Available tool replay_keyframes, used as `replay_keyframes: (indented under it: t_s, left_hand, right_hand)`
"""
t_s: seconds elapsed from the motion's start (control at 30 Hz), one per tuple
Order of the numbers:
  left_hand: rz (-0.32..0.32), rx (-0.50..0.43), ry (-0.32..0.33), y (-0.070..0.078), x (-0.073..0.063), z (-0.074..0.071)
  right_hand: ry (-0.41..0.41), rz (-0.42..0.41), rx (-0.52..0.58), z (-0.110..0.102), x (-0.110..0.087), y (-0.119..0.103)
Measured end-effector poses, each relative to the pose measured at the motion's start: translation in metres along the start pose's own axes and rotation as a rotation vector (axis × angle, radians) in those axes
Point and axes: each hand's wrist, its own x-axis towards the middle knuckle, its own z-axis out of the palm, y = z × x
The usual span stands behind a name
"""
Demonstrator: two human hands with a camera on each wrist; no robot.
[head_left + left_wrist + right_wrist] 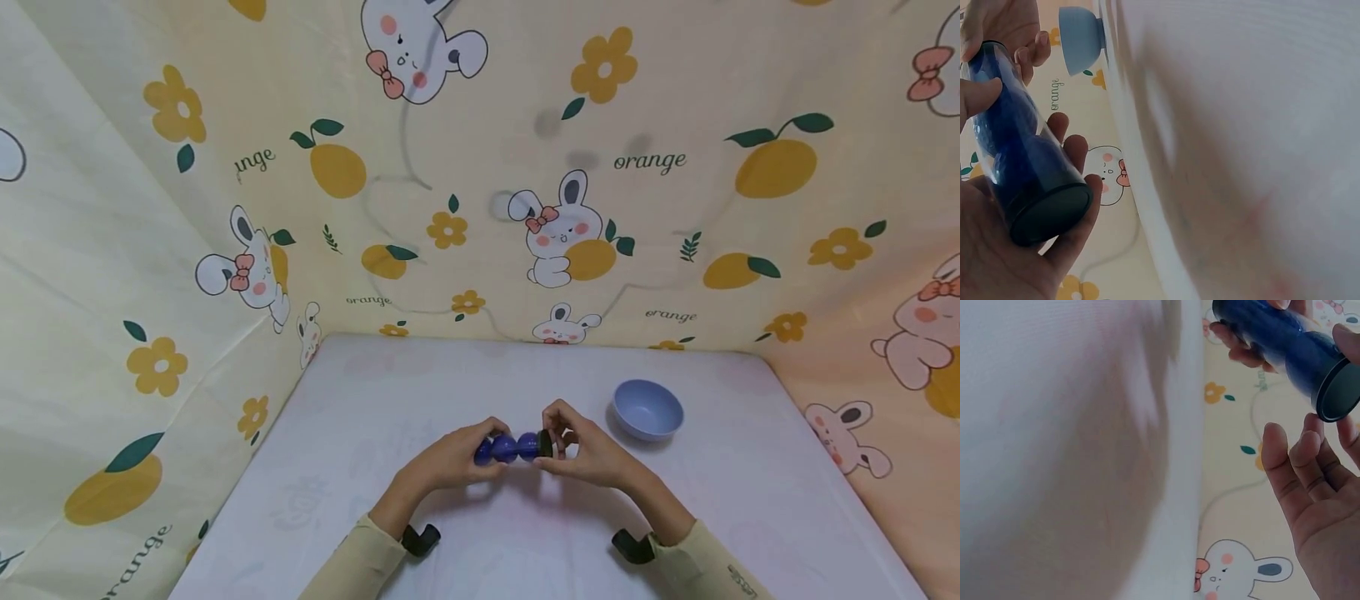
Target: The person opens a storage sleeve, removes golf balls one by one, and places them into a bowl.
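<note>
"Sleeves (352, 562), two, beige; black fitting (422, 542) at each cuff. Grip?"

"Left hand (456, 457): thumb and fingers curled round one end of the tube (504, 448). Right hand (591, 456): thumb and fingertips pinching the other end. Both closed to the tube's width."

"Tube, condition and place?"

"One; clear, blue inside, dark-capped. Held sideways between the hands, above the white table (375, 387)."

"Remainder?"

"Bowl (648, 410), one, blue; upright on the table, beyond the right hand."

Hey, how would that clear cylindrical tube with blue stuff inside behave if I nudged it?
Lying sideways, the clear cylindrical tube with rounded blue contents would likely roll, given its round, dark end cap. Its straight, unbent edges suggest stiffness. The smooth, glossy wall might be slippery.
</note>
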Motion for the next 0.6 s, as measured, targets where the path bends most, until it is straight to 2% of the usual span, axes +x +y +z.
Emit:
replay_keyframes:
  t_s: [0.13,0.37,0.6]
  left_hand:
    - [0.002,0.022,0.005,0.0009,-0.0004,-0.0002]
    - [-0.038,0.060,0.029,0.0028,-0.0018,0.0012]
    - [-0.029,0.092,0.025,0.0052,-0.0016,0.0005]
  right_hand:
    - [0.001,0.013,-0.003,0.0018,-0.0005,0.0025]
    - [-0.024,0.046,-0.002,0.0015,-0.0012,-0.0009]
    - [-0.060,0.059,0.010,-0.0018,-0.0018,0.0007]
